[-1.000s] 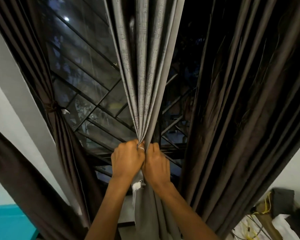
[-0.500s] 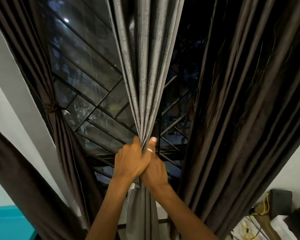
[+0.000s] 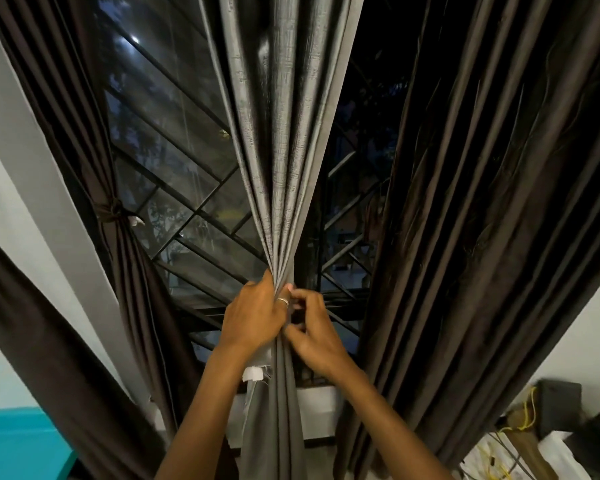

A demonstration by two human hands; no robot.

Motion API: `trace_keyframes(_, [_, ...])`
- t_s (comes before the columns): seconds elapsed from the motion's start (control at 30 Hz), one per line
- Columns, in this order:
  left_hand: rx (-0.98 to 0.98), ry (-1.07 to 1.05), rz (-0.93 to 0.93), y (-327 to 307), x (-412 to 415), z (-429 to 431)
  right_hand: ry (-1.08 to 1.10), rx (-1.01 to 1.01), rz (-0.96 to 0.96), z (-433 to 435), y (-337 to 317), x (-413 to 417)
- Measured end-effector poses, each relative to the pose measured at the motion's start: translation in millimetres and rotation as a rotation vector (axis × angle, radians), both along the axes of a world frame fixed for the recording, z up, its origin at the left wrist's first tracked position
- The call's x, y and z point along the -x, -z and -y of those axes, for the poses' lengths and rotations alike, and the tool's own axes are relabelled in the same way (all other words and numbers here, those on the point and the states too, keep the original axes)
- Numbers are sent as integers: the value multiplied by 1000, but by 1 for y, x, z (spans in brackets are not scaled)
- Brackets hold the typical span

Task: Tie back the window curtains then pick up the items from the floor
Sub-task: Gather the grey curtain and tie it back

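The pleated grey fabric curtain (image 3: 284,133) drops from twelve o'clock to the middle of the barred window (image 3: 187,161), where the left hand (image 3: 253,317) is clamped round its gathered neck. The right hand (image 3: 314,329) sits just at its three o'clock, fingers curled with their tips on the cloth, though I cannot tell if they pinch it. At nine o'clock a dark brown curtain (image 3: 84,140) is knotted back, and a second dark brown curtain (image 3: 482,202) hangs loose at three o'clock.

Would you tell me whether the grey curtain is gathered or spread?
Gathered: the grey curtain narrows to a tight bunch gripped by the left hand.
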State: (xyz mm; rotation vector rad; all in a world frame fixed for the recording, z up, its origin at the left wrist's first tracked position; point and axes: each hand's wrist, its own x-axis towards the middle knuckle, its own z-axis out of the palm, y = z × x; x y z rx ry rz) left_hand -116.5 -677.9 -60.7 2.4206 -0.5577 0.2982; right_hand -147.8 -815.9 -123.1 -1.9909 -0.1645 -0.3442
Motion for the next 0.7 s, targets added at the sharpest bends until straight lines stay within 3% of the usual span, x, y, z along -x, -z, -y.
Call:
trace_keyframes(0.1, [102, 119, -72, 3, 0, -4, 56, -186, -7, 13, -7, -12])
trace_keyframes(0.27, [265, 291, -168, -5, 12, -5, -69, -152, -55, 34, -31, -22])
trace_keyframes(0.43, [335, 334, -225, -10, 13, -11, -208, 85, -105, 48, -44, -29])
trace_keyframes(0.7, [326, 359, -203, -10, 14, -10, -64, 612, 13, 62, -61, -31])
